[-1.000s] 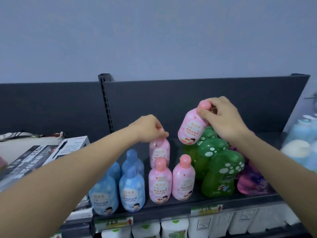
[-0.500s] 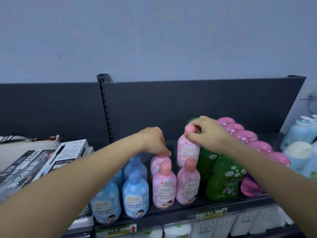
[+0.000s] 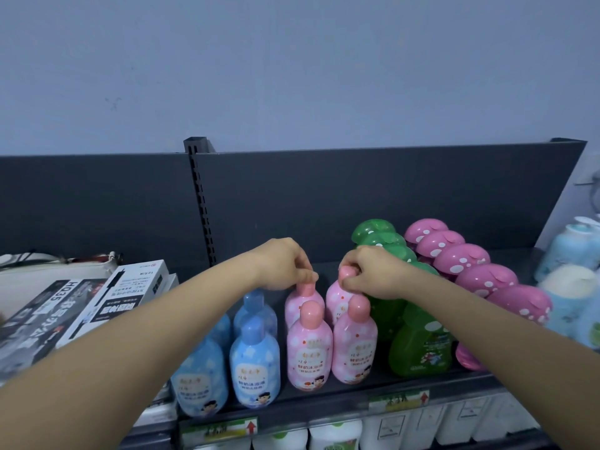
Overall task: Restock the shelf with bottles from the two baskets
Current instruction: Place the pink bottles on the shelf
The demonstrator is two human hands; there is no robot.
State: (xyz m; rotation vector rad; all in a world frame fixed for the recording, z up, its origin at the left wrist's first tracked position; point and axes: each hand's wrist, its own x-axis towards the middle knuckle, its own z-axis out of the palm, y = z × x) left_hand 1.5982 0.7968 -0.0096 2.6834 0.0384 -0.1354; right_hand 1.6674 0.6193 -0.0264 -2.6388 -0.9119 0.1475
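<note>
Left hand (image 3: 285, 267) pinches the rear-left pink bottle (image 3: 293, 306) by its cap and right hand (image 3: 373, 271) the rear-right pink bottle (image 3: 336, 300) likewise, both upright on the shelf (image 3: 357, 391) behind the front-edge pair (image 3: 310, 352).

- Before you, pink bottles (image 3: 310, 352) in smooth, glossy plastic.
- Your shelf (image 3: 324, 196): matt dark metal.
- Boxes (image 3: 130, 293) at its left edge: printed card, slight sheen.

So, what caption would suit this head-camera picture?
Left hand pinching left rear pink bottle, right hand pinching right rear pink bottle, both by the cap.
</note>
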